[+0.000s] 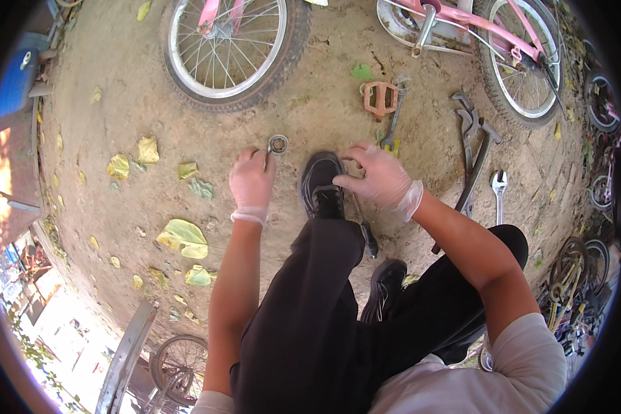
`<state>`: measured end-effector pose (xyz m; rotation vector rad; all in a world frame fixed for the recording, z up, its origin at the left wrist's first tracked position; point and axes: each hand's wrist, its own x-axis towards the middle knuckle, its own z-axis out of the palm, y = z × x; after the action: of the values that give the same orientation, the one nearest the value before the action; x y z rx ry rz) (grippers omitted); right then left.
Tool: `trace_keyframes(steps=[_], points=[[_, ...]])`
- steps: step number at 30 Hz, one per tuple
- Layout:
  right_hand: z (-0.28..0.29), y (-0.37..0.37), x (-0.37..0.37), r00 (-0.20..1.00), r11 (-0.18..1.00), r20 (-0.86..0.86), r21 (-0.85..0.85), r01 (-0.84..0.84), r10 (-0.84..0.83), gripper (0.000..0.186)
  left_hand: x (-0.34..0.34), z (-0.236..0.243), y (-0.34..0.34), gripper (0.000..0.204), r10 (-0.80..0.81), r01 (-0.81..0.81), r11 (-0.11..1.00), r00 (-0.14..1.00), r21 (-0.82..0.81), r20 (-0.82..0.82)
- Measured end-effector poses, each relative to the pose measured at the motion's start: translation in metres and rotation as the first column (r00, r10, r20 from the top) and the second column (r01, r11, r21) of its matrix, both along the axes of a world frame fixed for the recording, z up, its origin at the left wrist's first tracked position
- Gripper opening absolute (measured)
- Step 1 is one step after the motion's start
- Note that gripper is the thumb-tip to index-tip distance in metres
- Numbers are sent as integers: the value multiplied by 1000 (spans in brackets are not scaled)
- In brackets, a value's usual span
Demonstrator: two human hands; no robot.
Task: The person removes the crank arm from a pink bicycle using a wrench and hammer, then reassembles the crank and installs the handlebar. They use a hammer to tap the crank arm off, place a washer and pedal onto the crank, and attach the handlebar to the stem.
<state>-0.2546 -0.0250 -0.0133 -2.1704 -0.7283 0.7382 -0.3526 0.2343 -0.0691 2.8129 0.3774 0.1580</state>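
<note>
Dirt ground [241,127] spreads behind the left hand [253,179], upper centre, its fingers closed on a ring-ended wrench [278,144] slanting up-right past them, the right hand [376,176] half-open, farther off, by the black shoe [320,178].

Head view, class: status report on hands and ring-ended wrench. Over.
Left hand gripping ring-ended wrench. Right hand open by black shoe, contact unclear. Shoe between hands.
</note>
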Motion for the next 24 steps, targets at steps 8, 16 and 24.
trace_keyframes(steps=[8, 16, 24], points=[[-6, -11, 4, 995, 999, 96, -32, 34, -30, 45, 19, -27, -13, 15, -101, 110, 993, 979, 42, -180], [-54, -28, 56, 846, 905, 467, -190, 380, -257, 56, 31, -34, -13, 28, 32, -87, 981, 953, -173, -301], [-43, -12, 87, 825, 830, 536, -532, 167, 178, 37, 33, -24, -20, 62, 75, -118, 975, 972, -186, -224]])
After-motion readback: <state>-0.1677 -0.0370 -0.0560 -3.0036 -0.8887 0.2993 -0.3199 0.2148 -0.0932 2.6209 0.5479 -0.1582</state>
